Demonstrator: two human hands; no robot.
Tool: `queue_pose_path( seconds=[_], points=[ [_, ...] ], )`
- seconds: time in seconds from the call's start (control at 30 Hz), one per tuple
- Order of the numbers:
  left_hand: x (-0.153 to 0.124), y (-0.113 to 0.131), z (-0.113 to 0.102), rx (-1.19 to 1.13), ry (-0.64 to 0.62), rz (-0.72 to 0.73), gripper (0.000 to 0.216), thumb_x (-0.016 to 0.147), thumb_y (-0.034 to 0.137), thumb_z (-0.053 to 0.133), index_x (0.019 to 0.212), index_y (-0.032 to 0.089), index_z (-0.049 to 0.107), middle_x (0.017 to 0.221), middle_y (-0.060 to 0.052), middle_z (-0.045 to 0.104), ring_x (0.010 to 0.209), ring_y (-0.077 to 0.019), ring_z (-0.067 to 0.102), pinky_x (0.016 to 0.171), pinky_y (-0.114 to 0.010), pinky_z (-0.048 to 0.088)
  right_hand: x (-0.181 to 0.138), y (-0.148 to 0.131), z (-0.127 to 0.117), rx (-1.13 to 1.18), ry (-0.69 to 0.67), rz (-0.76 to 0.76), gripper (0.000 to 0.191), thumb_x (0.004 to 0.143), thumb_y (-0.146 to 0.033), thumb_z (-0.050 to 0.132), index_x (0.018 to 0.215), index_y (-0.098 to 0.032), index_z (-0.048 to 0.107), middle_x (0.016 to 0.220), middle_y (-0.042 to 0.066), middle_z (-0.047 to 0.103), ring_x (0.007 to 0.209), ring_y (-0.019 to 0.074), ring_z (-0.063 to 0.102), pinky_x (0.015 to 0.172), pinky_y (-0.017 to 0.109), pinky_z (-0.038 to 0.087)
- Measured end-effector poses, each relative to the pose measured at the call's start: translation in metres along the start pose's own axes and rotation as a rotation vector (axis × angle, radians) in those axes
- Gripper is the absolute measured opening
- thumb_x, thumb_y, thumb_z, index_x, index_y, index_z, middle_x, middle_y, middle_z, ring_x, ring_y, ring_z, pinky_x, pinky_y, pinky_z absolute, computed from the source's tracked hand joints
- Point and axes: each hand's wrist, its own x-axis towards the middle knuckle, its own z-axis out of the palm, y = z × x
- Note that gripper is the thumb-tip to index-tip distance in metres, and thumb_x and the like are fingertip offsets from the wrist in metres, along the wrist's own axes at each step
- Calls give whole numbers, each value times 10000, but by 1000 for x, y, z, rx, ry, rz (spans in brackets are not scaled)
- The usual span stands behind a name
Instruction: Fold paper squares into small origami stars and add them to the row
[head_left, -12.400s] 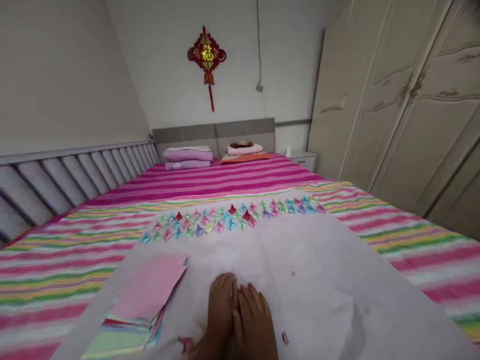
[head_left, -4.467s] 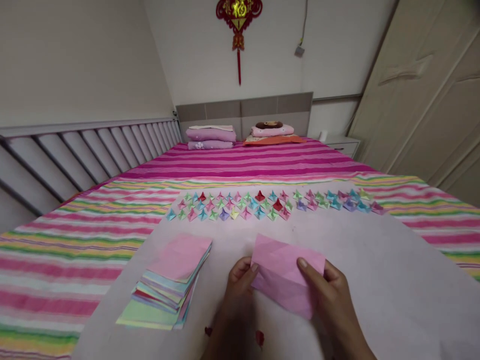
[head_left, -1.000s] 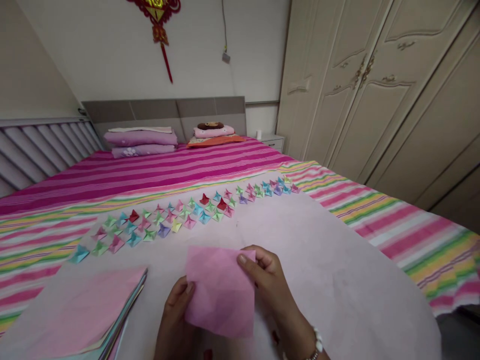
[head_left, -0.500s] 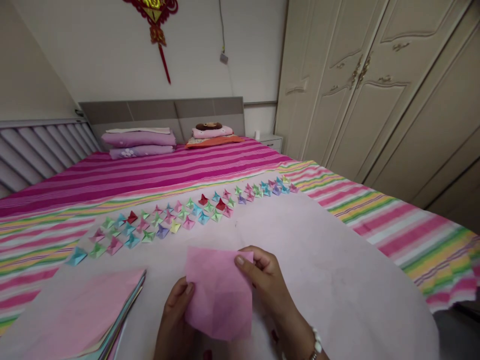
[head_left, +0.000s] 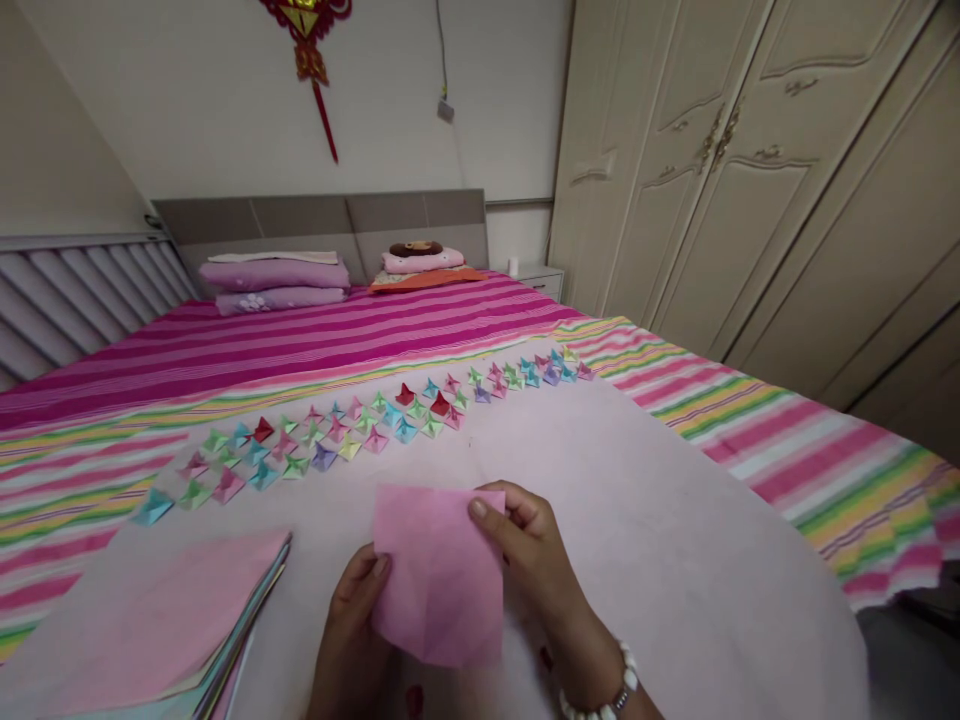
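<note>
Both hands hold one square pink paper sheet (head_left: 439, 575) just above a pale cloth (head_left: 675, 560) spread on the bed. My left hand (head_left: 352, 620) pinches the sheet's left edge, thumb on top. My right hand (head_left: 532, 560) grips its upper right corner, thumb on top, and wears a white bead bracelet. A stack of coloured paper sheets (head_left: 165, 630), pink on top, lies to the left of my hands. Beyond the sheet, several small folded paper shapes (head_left: 360, 430) in many colours lie in rows across the cloth.
The bed has a striped pink and multicoloured cover (head_left: 787, 450). Folded bedding (head_left: 274, 285) and a pillow pile (head_left: 424, 265) lie at the grey headboard. A cream wardrobe (head_left: 750, 180) stands on the right, a nightstand (head_left: 536, 280) beside it, a slatted panel (head_left: 75, 295) on the left.
Over the last second my hands kept hold of the pink sheet and barely moved. The view shifted slightly. Much earlier my hands lay together on the cloth without a sheet.
</note>
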Motion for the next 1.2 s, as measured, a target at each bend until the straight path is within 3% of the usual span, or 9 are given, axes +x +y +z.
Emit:
queue_pose_path(
  seconds=[0.2, 0.4, 0.57, 0.73, 0.87, 1.03, 1.2],
  points=[
    [2, 1, -2, 57, -21, 71, 283, 635, 296, 787, 859, 163, 676, 820, -35, 717, 704, -158, 650, 611, -203, 510, -1, -2, 2, -7, 18, 12, 268, 752, -431, 708, 785, -166, 685, 587, -26, 555, 500, 78, 438, 474, 196, 353],
    [6, 3, -1, 27, -40, 58, 282, 618, 357, 790, 809, 180, 683, 759, -24, 709, 653, -158, 630, 588, -232, 504, 0, -3, -3, -74, 10, -4, 286, 741, -429, 716, 899, -191, 695, 523, -72, 418, 452, 60, 329, 439, 183, 315],
    [6, 6, 4, 27, -54, 84, 294, 647, 414, 757, 834, 198, 689, 804, -55, 721, 736, -219, 658, 616, -294, 522, 1, 1, -1, -71, -39, 43, 240, 694, -387, 766, 809, -191, 692, 574, -50, 527, 486, 77, 427, 472, 192, 378],
    [3, 9, 5, 44, -43, 110, 223, 666, 385, 748, 809, 216, 716, 835, -63, 726, 920, -262, 647, 781, -342, 525, 3, 8, 0, -8, -31, 124, 292, 648, -360, 805, 870, -196, 709, 661, -7, 651, 570, 126, 554, 539, 229, 452],
    [2, 8, 6, -73, -162, 101, 248, 718, 380, 713, 908, 222, 722, 947, -67, 723, 1007, -260, 622, 879, -357, 492, 5, 13, -3, 28, 35, 126, 291, 636, -352, 812, 861, -195, 714, 608, -17, 640, 528, 122, 548, 534, 241, 459],
    [8, 0, 3, -188, -258, 57, 381, 721, 385, 726, 1048, 197, 675, 1036, -80, 695, 875, -190, 637, 750, -296, 502, 6, 15, -8, -57, 89, -46, 163, 701, -322, 768, 686, -185, 679, 485, -49, 560, 439, 77, 440, 458, 200, 362],
    [11, -3, -1, -167, -169, 7, 274, 634, 324, 802, 861, 195, 716, 865, -35, 690, 725, -114, 598, 644, -214, 467, 7, 17, -11, -84, 32, -89, 103, 724, -262, 719, 804, -198, 722, 770, 42, 724, 717, 168, 618, 650, 266, 462]
  ],
)
